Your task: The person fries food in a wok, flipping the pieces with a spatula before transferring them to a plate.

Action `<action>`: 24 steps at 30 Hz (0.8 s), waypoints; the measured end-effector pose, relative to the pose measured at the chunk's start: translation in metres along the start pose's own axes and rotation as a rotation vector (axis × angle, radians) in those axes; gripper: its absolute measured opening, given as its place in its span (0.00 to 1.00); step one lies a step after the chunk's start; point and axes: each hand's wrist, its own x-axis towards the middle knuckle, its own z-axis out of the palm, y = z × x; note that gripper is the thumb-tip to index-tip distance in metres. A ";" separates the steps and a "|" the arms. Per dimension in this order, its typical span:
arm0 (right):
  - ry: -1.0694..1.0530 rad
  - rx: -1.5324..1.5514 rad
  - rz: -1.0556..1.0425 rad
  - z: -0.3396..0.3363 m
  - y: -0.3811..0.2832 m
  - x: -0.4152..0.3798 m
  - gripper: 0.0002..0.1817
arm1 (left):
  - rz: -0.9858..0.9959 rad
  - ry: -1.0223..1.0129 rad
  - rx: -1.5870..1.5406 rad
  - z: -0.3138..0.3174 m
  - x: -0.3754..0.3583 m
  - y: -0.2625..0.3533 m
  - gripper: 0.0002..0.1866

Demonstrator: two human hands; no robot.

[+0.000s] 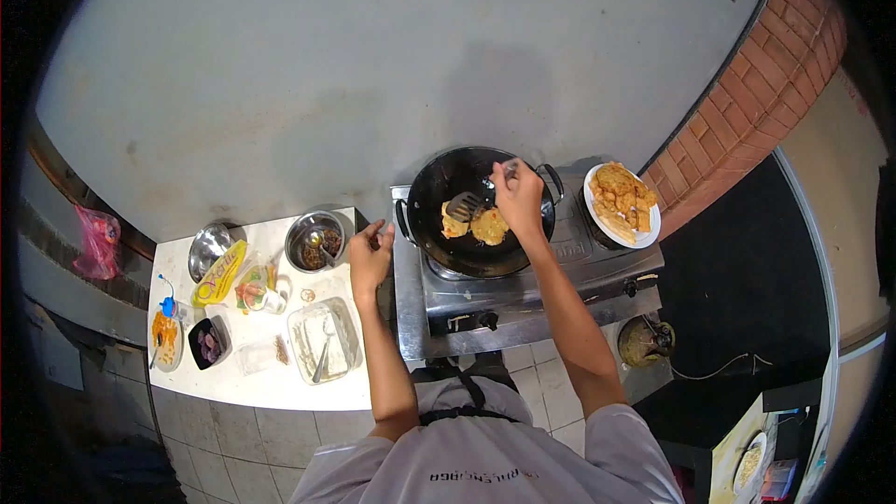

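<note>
Shiny metal, slick plastic, rough masonry

The wok (467,259) is dark metal, slick and glossy inside; the stove (611,266) under it is bright metal, smudged with dull patches. Whether the slotted spatula (462,206) is metal or plastic cannot be told. The fritters (490,227) look rough and oily, the plate (646,237) smooth and glossy. On the desk's (261,393) smooth white top, the two bowls (211,247) are shiny metal, the tub (348,341) clear plastic, the yellow packet (221,273) slick plastic film. The wall (327,65) is matt and fairly smooth, the brickwork (747,89) rough and unpolished, the shirt (467,453) matt cloth.
</note>
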 end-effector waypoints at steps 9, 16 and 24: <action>0.084 0.071 0.301 -0.018 0.030 -0.043 0.09 | 0.009 -0.027 0.014 0.005 0.000 -0.007 0.24; 0.044 0.073 0.228 -0.020 0.035 -0.058 0.10 | -0.014 0.005 0.007 0.009 -0.007 -0.004 0.23; 0.009 0.060 0.214 -0.024 0.023 -0.061 0.10 | 0.057 0.117 -0.004 0.020 -0.011 0.004 0.21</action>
